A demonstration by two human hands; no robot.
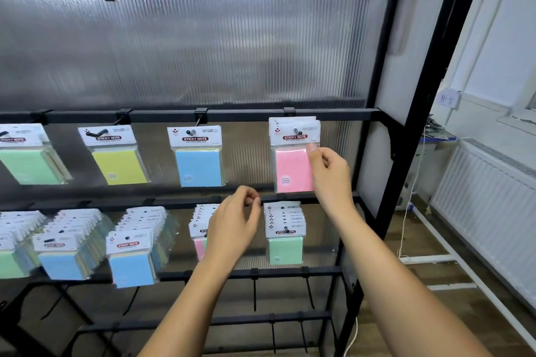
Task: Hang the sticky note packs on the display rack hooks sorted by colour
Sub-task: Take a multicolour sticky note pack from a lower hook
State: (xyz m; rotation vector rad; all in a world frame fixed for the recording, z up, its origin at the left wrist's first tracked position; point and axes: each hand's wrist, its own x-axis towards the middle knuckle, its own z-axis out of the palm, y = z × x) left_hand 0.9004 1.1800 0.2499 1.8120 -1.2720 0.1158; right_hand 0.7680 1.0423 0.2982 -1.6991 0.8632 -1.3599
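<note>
On the rack's middle rail hang a green pack (27,164), a yellow pack (117,164), a blue pack (198,166) and pink packs (291,171), each on its own hook. My right hand (329,171) pinches the right edge of the front pink pack, thumb on its face. My left hand (235,226) hovers with loosely curled fingers, holding nothing, in front of a mixed stack with a pink pack (199,246) on the lower rail. Beside it hangs a stack fronted by a green pack (285,249).
The lower rail carries crowded mixed stacks at left, fronted by blue packs (132,268) (62,265). The black rack frame (412,113) stands to the right, bare hooks (254,293) below. A white radiator (490,200) and a window wall lie further right.
</note>
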